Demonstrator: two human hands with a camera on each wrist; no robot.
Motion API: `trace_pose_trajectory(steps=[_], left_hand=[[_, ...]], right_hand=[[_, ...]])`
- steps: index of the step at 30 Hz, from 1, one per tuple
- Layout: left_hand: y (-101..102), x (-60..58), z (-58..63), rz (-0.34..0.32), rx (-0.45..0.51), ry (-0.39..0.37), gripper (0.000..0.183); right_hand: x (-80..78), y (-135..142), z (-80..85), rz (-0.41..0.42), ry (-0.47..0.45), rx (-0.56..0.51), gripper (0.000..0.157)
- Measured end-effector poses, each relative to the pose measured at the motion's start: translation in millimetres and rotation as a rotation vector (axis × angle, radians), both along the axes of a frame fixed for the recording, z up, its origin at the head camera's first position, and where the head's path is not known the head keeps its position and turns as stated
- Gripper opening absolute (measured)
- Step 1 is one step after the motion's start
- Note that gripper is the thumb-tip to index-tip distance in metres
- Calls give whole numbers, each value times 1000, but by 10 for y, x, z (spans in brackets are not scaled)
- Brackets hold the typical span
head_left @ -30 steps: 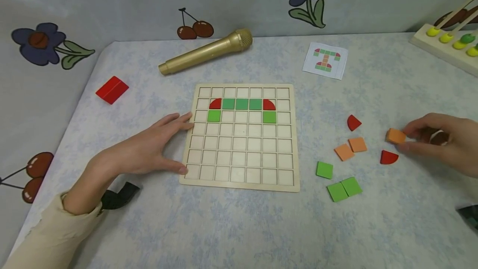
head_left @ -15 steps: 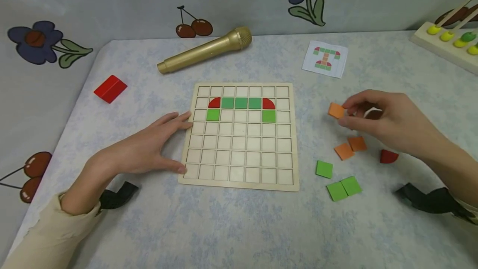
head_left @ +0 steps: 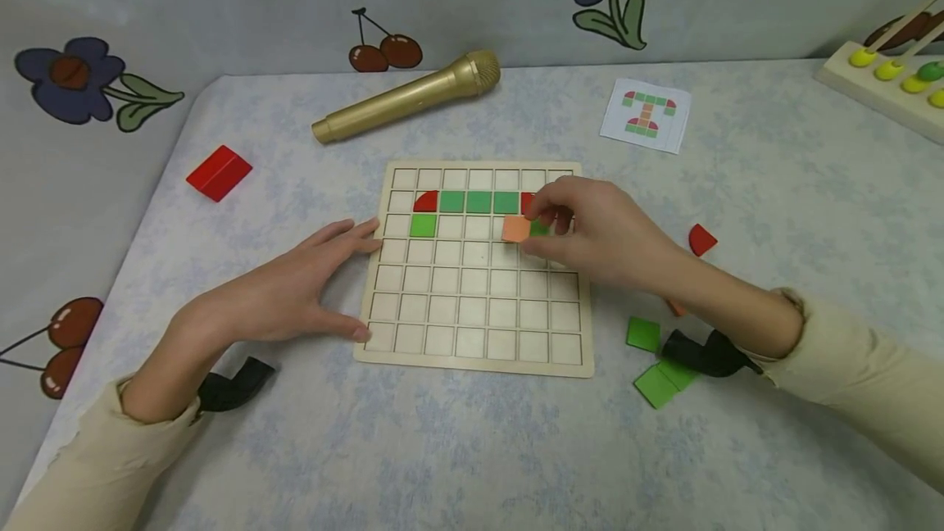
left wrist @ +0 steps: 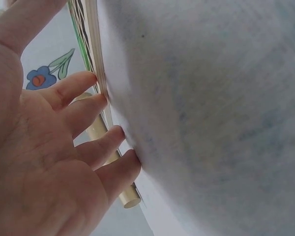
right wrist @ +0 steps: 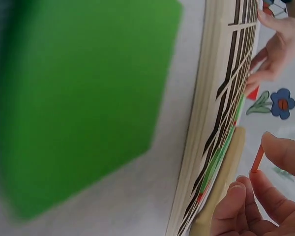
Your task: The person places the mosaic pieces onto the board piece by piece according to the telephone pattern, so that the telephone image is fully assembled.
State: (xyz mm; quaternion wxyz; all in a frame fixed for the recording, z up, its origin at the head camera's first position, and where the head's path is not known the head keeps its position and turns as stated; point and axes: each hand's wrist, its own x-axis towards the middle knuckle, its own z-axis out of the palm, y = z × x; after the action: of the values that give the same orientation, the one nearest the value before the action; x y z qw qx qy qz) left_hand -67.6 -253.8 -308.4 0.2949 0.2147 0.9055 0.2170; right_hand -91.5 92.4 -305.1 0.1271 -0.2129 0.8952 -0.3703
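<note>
Between thumb and fingers, my right hand (head_left: 601, 228) pinches an orange square tile (head_left: 515, 229) over the upper right of the wooden grid board (head_left: 472, 314). In the right wrist view that tile (right wrist: 258, 159) is seen edge-on. Dark green square tiles (head_left: 478, 202) lie in a row on the board, with a red quarter-circle tile (head_left: 426, 202) at the left end. Another red one at the right end is partly hidden by my fingers. A light green tile (head_left: 423, 225) sits below the left end. My left hand (head_left: 288, 289) touches the board's left edge, fingers extended.
Right of the board lie a red quarter-circle tile (head_left: 702, 239) and light green tiles (head_left: 644, 334); my forearm covers other pieces. Behind are a gold microphone (head_left: 409, 98), a pattern card (head_left: 646, 115) and a bead counter (head_left: 881, 93). A red block (head_left: 219, 174) lies far left.
My right hand has carried the orange tile leftward from the right side of the table to over the board. The pair of green tiles near my right wrist has shifted slightly left. My left hand stays put.
</note>
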Motion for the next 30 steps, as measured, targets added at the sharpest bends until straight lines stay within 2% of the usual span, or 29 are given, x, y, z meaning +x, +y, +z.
trace_pose_trajectory(steps=[11, 30], left_hand=[[5, 6, 10, -7, 19, 12, 95], [-3, 1, 14, -13, 22, 20, 95]], right_hand=[[-179, -389, -79, 68, -8, 61, 16], [-225, -453, -106, 72, -23, 124, 16]])
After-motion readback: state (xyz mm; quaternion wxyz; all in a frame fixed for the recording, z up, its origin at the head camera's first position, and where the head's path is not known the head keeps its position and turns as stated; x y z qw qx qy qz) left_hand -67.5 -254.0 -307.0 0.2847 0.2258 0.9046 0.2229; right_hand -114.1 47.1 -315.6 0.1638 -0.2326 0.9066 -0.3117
